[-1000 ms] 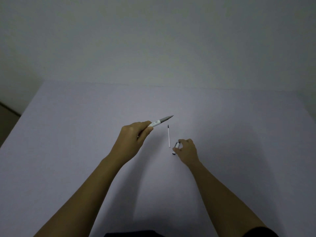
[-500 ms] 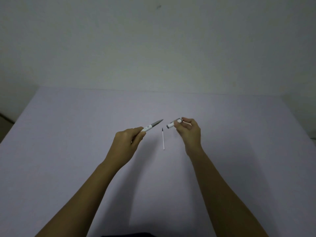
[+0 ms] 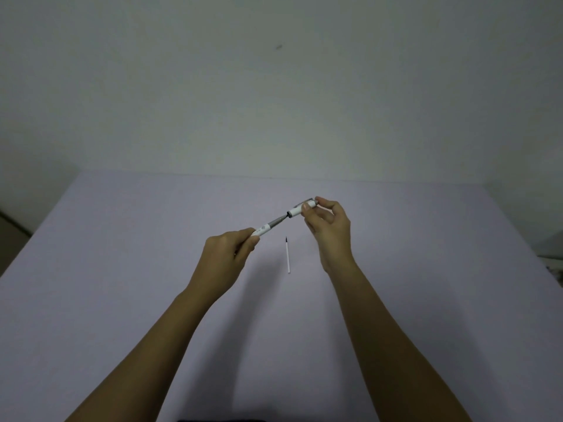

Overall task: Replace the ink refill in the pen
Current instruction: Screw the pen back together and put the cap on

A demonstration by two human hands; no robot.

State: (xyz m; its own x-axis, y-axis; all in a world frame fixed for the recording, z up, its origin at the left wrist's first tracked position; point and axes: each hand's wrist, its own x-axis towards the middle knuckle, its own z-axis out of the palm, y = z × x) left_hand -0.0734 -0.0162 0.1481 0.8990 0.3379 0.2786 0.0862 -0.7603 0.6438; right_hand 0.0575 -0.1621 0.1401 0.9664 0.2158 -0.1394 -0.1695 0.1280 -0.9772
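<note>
My left hand (image 3: 224,263) grips a white pen (image 3: 268,227) by its barrel, its grey tip section pointing up and to the right. My right hand (image 3: 327,228) pinches a white pen cap (image 3: 300,209) with a clip, held above the table. The cap's dark open end meets the pen's grey tip. A thin white ink refill (image 3: 288,254) with a dark point lies flat on the table between my two hands, touched by neither.
The pale lavender table (image 3: 122,284) stretches to a plain wall at the back. Its left edge drops off at the far left. A pale object (image 3: 556,269) shows at the right edge of the view.
My right hand picked the cap up off the table, raised it and brought it to the pen's tip. My left hand kept hold of the pen. The refill stayed in place.
</note>
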